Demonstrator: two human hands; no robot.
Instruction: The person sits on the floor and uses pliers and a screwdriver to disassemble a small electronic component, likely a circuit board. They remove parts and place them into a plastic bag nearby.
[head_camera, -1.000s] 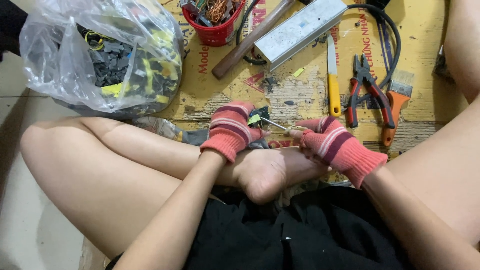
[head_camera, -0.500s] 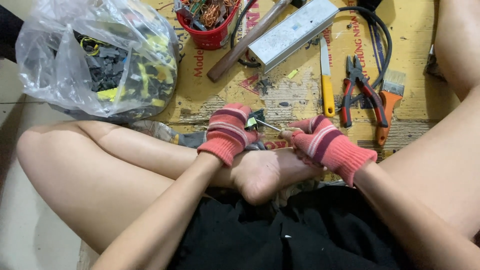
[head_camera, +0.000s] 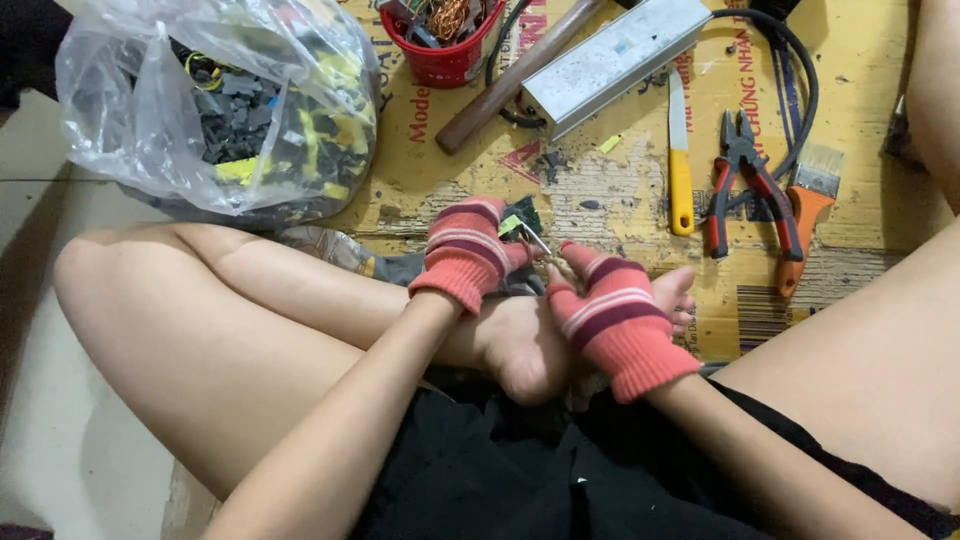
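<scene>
While your left hand (head_camera: 468, 250) pinches the small green part (head_camera: 512, 224) over your foot (head_camera: 530, 340), your right hand (head_camera: 612, 312) has its fingers closed on thin wire (barely visible) at the part's four o'clock. A hard tug could snap it, or send the part toward the pliers (head_camera: 745, 180) at two o'clock.

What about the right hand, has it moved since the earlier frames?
Yes. The right hand shifted left, away from the yellow-handled knife, closer to the left hand.

Even indoor light — soft shadows, sharp focus.
</scene>
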